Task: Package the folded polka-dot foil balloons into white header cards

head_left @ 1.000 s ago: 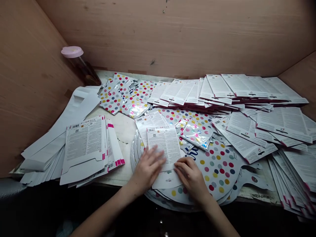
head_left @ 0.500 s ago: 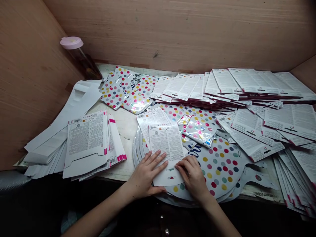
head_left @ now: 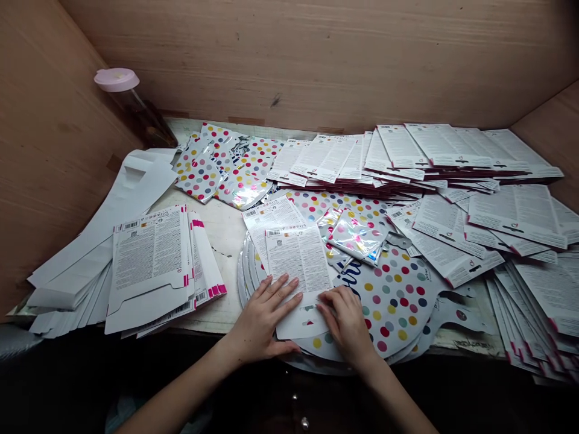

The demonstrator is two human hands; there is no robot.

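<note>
Two hands work at one packet (head_left: 298,259), which lies on a heap of flat dotted foils (head_left: 398,295) at the near edge of the desk (head_left: 221,235). The left hand (head_left: 271,307) rests palm down with fingers spread across its lower left, probably to stop the card sliding on the slick foil. The right hand (head_left: 341,310) has its fingers bunched narrow at the right edge beside the flap; whether they pinch the card cannot be told. The packet points its flap toward the person, likely so that both hands reach that end easily.

A second packet lies partly beneath the first, and folded, shiny packs (head_left: 355,238) sit just to the right. Loose sleeves (head_left: 149,259) lie to the left, apparently within easy reach, while a long pile (head_left: 434,144) of similar packets overlaps along the back right.

The packet carries a barcode, a square code and two columns of fine print too small to read. Several packets in the pile show a small red logo near the hanging slot. Blue script on the foils is partly covered, so the whole word cannot be made out.
</note>
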